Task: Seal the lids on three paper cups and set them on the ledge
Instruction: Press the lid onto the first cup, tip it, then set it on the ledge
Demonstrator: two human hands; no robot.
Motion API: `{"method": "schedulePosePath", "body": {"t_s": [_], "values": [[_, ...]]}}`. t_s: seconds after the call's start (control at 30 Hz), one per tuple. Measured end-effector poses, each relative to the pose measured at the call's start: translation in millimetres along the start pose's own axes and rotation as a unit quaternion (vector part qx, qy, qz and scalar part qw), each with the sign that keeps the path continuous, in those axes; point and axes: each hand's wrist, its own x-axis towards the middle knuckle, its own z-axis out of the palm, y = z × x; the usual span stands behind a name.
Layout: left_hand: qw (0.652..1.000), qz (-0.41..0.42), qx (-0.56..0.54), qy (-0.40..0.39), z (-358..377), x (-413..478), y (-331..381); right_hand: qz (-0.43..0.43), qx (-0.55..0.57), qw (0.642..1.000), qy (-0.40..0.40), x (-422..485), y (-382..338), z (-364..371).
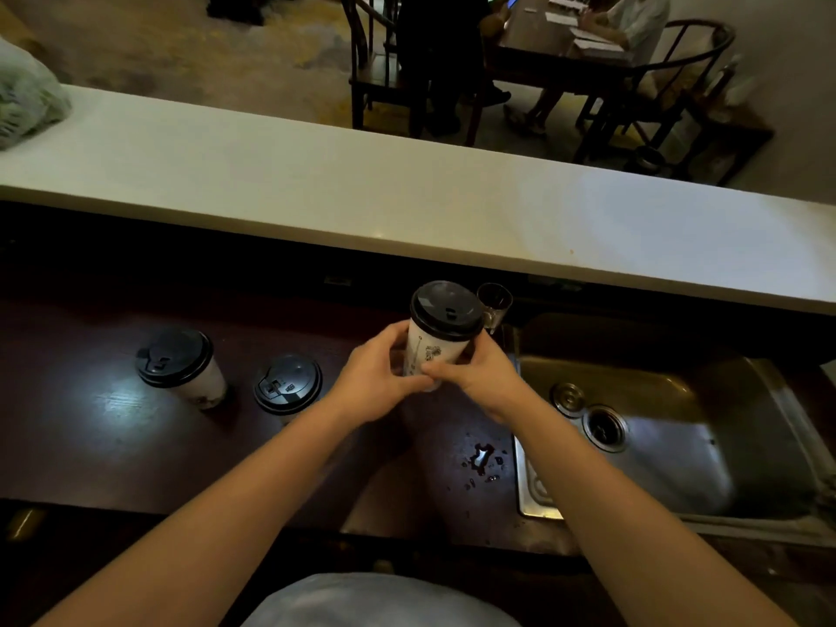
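Three paper cups counted, each white-walled, tapered, capped with a black domed plastic lid. Held cup (pixel 435 350): lifted off the dark glossy tabletop (pixel 90 445), tilted slightly, its lid (pixel 447 311) seated on the rim. Left hand (pixel 377 377) wraps the lower wall from the left, grip closed around the cup; right hand (pixel 479 373) clasps it from the right, thumb across the printed side, grip likewise closed on the cup. Second cup (pixel 185 371) stands far left on the tabletop, leaning in the wide-angle view, lid on. Third cup (pixel 288 386) stands between it and the left hand, seen almost from above, lid on; neither touches the other. One clear drinking glass (pixel 494 305) just behind the held cup, upright. One stainless sink (pixel 678 445), rectangular, brushed metal, drain near its left end, set just right of the hands. Small puddle (pixel 482 459) with scattered droplets on the tabletop near the sink's left edge. Ledge (pixel 407 196): long pale smooth slab, raised behind the tabletop, running across the whole view; its surface bare ahead of the hands, with a green-tinted plastic bag (pixel 27 101) at the far left end. Beyond the ledge, dark wooden chairs (pixel 656 83) and a table with seated people.
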Motion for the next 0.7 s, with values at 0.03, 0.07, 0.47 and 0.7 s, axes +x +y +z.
{"method": "schedulePosePath", "body": {"t_s": [0.03, 0.07, 0.47, 0.7], "values": [[1.0, 0.011, -0.002, 0.014, -4, 5, 6, -0.01, 0.002, 1.0, -0.005, 4, -6, -1], [0.999, 0.02, 0.0, 0.028, -7, 10, 10, -0.021, 0.0, 1.0, -0.008, 8, -12, -2], [0.987, 0.08, 0.039, 0.134, -43, 76, 73, -0.115, -0.115, 0.982, 0.1, 59, -83, 2], [0.984, 0.088, 0.028, 0.153, -53, 105, 81, -0.12, -0.123, 0.972, 0.158, 80, -106, 4]]}}
